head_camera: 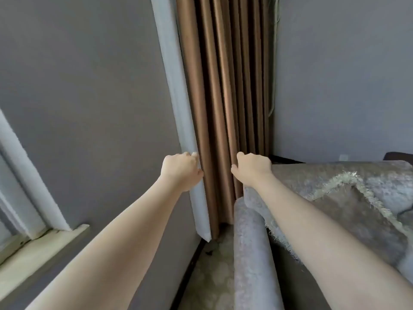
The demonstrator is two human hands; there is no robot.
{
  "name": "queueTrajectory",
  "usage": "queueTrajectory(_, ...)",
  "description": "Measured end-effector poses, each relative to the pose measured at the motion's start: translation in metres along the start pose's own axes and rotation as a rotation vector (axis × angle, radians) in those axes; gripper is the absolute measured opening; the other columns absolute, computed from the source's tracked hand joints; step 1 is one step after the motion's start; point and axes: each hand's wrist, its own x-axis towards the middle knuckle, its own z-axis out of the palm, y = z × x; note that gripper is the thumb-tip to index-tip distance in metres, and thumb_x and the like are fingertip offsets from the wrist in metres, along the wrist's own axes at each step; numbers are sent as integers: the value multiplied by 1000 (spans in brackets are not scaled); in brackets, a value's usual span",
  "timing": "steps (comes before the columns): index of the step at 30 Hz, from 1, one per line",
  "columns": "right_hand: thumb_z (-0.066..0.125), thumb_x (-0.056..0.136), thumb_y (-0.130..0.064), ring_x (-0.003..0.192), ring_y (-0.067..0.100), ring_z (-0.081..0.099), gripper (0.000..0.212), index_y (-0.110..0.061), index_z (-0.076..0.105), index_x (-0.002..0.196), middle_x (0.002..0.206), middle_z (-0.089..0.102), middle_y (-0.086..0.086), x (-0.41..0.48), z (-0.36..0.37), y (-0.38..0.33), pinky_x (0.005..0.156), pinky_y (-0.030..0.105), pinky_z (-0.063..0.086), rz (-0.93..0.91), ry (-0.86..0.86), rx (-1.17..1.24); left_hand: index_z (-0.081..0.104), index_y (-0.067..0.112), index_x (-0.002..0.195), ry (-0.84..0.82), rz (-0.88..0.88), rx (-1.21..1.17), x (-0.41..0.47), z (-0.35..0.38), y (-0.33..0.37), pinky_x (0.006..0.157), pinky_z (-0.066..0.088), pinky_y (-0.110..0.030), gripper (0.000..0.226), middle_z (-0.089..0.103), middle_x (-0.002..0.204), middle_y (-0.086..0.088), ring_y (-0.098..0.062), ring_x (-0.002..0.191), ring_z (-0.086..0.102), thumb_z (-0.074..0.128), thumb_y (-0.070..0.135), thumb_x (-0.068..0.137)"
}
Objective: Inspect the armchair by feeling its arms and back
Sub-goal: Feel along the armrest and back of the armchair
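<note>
The grey velvet armchair (252, 260) stands at the lower right, its rolled arm running toward me. A grey throw with a pale fringe (348, 182) lies over its back and seat. Both my arms reach forward past the chair to a brown pleated curtain (225, 97). My left hand (181, 171) has its fingers curled round the curtain's left edge, beside a white frame strip. My right hand (253, 166) is curled on a curtain fold just above the top corner of the chair. My right forearm passes over the chair's arm and the throw.
A grey wall panel with a white frame strip (178, 108) fills the left. A window sill (44, 249) sits at the lower left. Patterned floor (212, 276) shows in the narrow gap between wall and chair. Another grey wall (346, 74) rises behind the chair.
</note>
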Motion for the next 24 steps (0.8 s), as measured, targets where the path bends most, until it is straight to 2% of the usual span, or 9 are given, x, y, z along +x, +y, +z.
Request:
queueTrajectory(3,37,95,-38,64,25,49,29,-12,49,96,78,58,4,17,17,-14,49,27,27,110,-7,-52,38,13,86,-8,58,-12,25,29,-21,56,25,-29,20,44,79,1,-25,73,47,41,32,92)
queueTrajectory(5,36,94,-35,65,26,51,28,-11,51,97,72,53,1,24,30,-16,49,27,27,160,-35,-73,39,12,87,-44,110,-25,40,48,-28,56,27,-29,20,45,79,0,-25,71,47,41,32,91)
queueTrajectory(8,37,95,-35,80,30,60,29,-11,52,102,88,63,6,39,46,-11,56,29,31,202,-65,-138,43,14,93,-34,191,-43,67,72,-34,60,31,-30,19,46,83,0,-23,71,46,40,33,92)
queueTrajectory(10,35,96,-35,84,30,61,30,-11,51,104,93,65,7,50,56,-4,56,29,30,246,-78,-175,40,14,89,-26,196,-100,86,88,-38,58,30,-30,18,45,83,0,-22,70,43,38,32,91)
queueTrajectory(14,34,97,-36,73,29,55,32,-11,50,106,81,57,6,88,82,14,56,29,32,320,-95,-223,33,15,88,-56,282,-101,129,125,-41,51,22,-30,21,41,83,0,-21,70,41,38,35,93)
queueTrajectory(17,34,96,-39,69,28,49,33,-10,49,106,80,56,6,128,112,33,55,29,32,373,-73,-234,33,16,88,-32,325,-105,179,156,-41,50,24,-30,23,43,85,0,-21,71,43,39,37,93)
queueTrajectory(20,34,97,-40,75,30,56,35,-10,49,108,90,64,9,174,148,56,57,30,33,371,-88,-252,36,16,90,-65,356,-104,242,186,-32,56,31,-33,23,49,90,-2,-22,74,45,40,39,93)
queueTrajectory(24,35,96,-41,83,32,61,35,-11,49,107,93,65,11,246,182,102,57,30,33,412,-110,-268,46,12,108,-88,458,-48,340,217,-8,63,35,-34,30,55,104,-6,-26,89,55,40,37,93)
